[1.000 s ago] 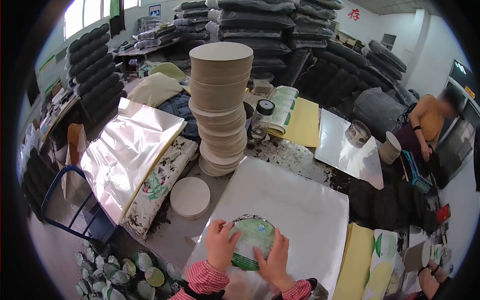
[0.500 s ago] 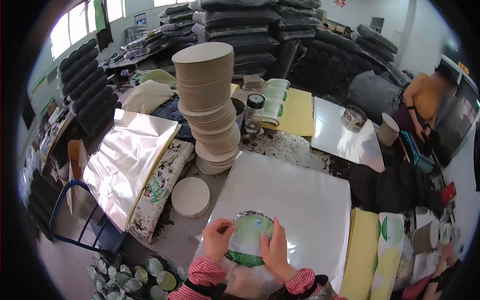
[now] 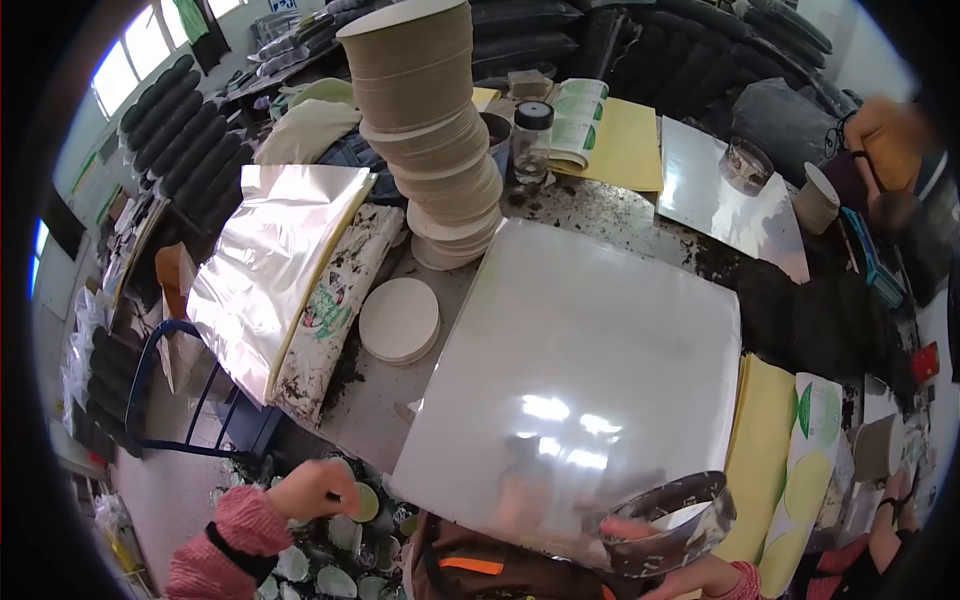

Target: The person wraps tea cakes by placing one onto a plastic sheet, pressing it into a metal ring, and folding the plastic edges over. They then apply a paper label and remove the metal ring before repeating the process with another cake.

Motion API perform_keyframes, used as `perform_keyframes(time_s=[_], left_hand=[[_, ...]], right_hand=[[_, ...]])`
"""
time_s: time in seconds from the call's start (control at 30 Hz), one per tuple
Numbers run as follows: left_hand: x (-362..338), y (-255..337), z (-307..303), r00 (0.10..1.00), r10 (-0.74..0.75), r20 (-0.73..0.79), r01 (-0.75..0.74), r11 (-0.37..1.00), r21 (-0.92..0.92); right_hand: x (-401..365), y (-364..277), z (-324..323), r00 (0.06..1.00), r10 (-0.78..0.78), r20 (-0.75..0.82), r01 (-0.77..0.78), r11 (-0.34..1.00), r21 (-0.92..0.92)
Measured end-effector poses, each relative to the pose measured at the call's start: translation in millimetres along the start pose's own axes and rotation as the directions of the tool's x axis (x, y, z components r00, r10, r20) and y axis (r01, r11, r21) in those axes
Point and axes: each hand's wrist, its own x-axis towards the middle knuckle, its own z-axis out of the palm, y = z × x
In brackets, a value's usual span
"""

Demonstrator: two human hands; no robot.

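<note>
At the lower left my left hand (image 3: 318,490) hangs in the air with its fingers curled in; it is slightly blurred, and nothing shows in it. Beneath it lies a pile of round green-and-silver wrapped discs (image 3: 335,580). My right hand (image 3: 690,578) grips a dark, stained ring (image 3: 705,540) at the near right corner of a shiny white board (image 3: 590,330). Some of its fingers show inside the ring, and the rest of the hand is outside, at the near wall. Something white shows through the ring. A short stack of pale round discs (image 3: 400,312) sits left of the board.
A tall leaning stack of pale discs (image 3: 430,130) rises behind the board. Silvery sheets (image 3: 280,260) lie at left, near a blue metal frame (image 3: 150,390). Yellow sheets (image 3: 755,440) and a label strip (image 3: 805,450) flank the board's right. Another person (image 3: 885,150) is at far right.
The green-labelled disc is no longer between my hands. My left hand has moved left above the pile, and my right hand has moved right and taken hold of the dark ring. The view has shifted downward.
</note>
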Motion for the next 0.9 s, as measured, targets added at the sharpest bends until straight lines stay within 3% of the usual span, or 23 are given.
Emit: perform_keyframes(time_s=[0.03, 0.07, 0.1, 0.13, 0.17, 0.2, 0.23, 0.27, 0.3, 0.33, 0.37, 0.4, 0.43, 0.47, 0.5, 0.53, 0.57, 0.6, 0.67, 0.73, 0.77, 0.87, 0.9], left_hand=[[32.2, 13.3, -0.8, 0.989, 0.136, -0.057, -0.130, 0.987, 0.091], [63.9, 25.4, 1.4, 0.955, 0.279, -0.099, -0.257, 0.948, 0.189], [94.1, 32.2, 13.5, 0.937, 0.341, -0.074, -0.307, 0.907, 0.288], [115.6, 30.4, 23.5, 0.915, 0.401, -0.047, -0.354, 0.852, 0.385], [125.6, 19.3, 27.7, 0.911, 0.409, -0.042, -0.362, 0.847, 0.388], [135.3, 10.2, 27.9, 0.922, 0.386, -0.031, -0.367, 0.896, 0.250], [139.9, 3.5, 25.3, 0.932, 0.363, -0.007, -0.360, 0.927, 0.106], [139.4, 4.0, 22.8, 0.931, 0.365, 0.010, -0.364, 0.925, 0.108], [138.9, 6.3, 23.0, 0.932, 0.363, 0.015, -0.361, 0.920, 0.153], [139.7, 9.7, 23.2, 0.931, 0.365, 0.016, -0.361, 0.911, 0.197], [140.1, 17.4, 24.3, 0.927, 0.375, 0.020, -0.371, 0.907, 0.197], [139.1, 29.2, 24.6, 0.897, 0.442, -0.001, -0.418, 0.849, 0.323], [136.4, 40.0, 18.9, 0.861, 0.508, -0.016, -0.449, 0.774, 0.447], [127.0, 55.2, 4.9, 0.856, 0.517, -0.016, -0.455, 0.767, 0.452], [113.3, 74.1, -8.8, 0.815, 0.495, -0.303, -0.375, 0.848, 0.375], [106.8, 82.3, -15.8, 0.716, 0.407, -0.567, -0.314, 0.913, 0.260], [106.4, 69.2, -21.2, 0.801, 0.391, -0.453, -0.344, 0.920, 0.186], [109.1, 50.7, -14.9, 0.795, 0.391, -0.463, -0.346, 0.920, 0.182], [117.2, 12.8, 9.6, 0.886, 0.462, -0.029, -0.438, 0.856, 0.274], [121.9, 5.3, 20.1, 0.912, 0.409, 0.040, -0.403, 0.872, 0.277], [125.5, 1.7, 20.7, 0.915, 0.400, 0.041, -0.397, 0.881, 0.256], [128.2, 1.4, 23.5, 0.911, 0.411, 0.041, -0.408, 0.877, 0.255], [127.4, 1.9, 21.8, 0.907, 0.419, 0.035, -0.411, 0.865, 0.287]], right_hand=[[7.8, 13.9, -8.4, 0.962, -0.256, -0.100, 0.217, 0.931, -0.294], [10.4, 24.9, -11.3, 0.851, -0.512, -0.120, 0.359, 0.733, -0.578], [14.1, 22.1, -7.4, 0.843, -0.441, -0.309, 0.349, 0.884, -0.311], [23.1, 10.9, -2.9, 0.828, -0.318, -0.461, 0.353, 0.936, -0.012], [31.4, -1.5, 2.5, 0.786, -0.319, -0.530, 0.334, 0.940, -0.071], [34.9, -11.9, -1.3, 0.779, -0.327, -0.534, 0.344, 0.936, -0.071], [36.4, -18.7, -5.5, 0.873, -0.307, -0.378, 0.090, 0.864, -0.495], [37.6, -21.5, -7.0, 0.948, -0.187, -0.258, -0.116, 0.552, -0.826], [50.0, -18.4, -3.5, 0.951, -0.101, -0.291, -0.279, 0.122, -0.953], [64.2, -7.1, -1.8, 0.948, -0.101, -0.301, -0.288, 0.126, -0.949], [80.5, 7.8, -3.0, 0.942, -0.179, -0.285, -0.298, -0.054, -0.953], [94.0, 20.3, -9.3, 0.934, -0.256, -0.251, -0.312, -0.237, -0.920], [104.8, 35.3, -19.8, 0.930, -0.268, -0.252, -0.319, -0.243, -0.916], [114.2, 53.8, -28.9, 0.912, -0.401, -0.085, -0.223, -0.314, -0.923], [117.3, 62.6, -33.0, 0.860, -0.502, 0.090, -0.137, -0.396, -0.908], [115.5, 60.4, -28.6, 0.864, -0.497, 0.086, -0.140, -0.401, -0.906], [112.5, 55.4, -20.3, 0.791, -0.609, 0.053, -0.189, -0.325, -0.927], [109.1, 48.6, -14.5, 0.704, -0.710, 0.018, -0.224, -0.247, -0.943], [104.0, 42.1, -18.7, 0.644, -0.763, -0.060, -0.322, -0.200, -0.925], [99.6, 52.6, -38.9, 0.561, -0.786, -0.261, -0.187, 0.187, -0.964], [99.0, 58.6, -44.8, 0.621, -0.748, -0.233, -0.034, 0.271, -0.962], [71.3, 69.4, -25.7, 0.653, -0.741, -0.157, 0.014, 0.220, -0.975], [62.4, 75.2, -19.8, 0.616, -0.782, -0.099, 0.083, 0.189, -0.978]])
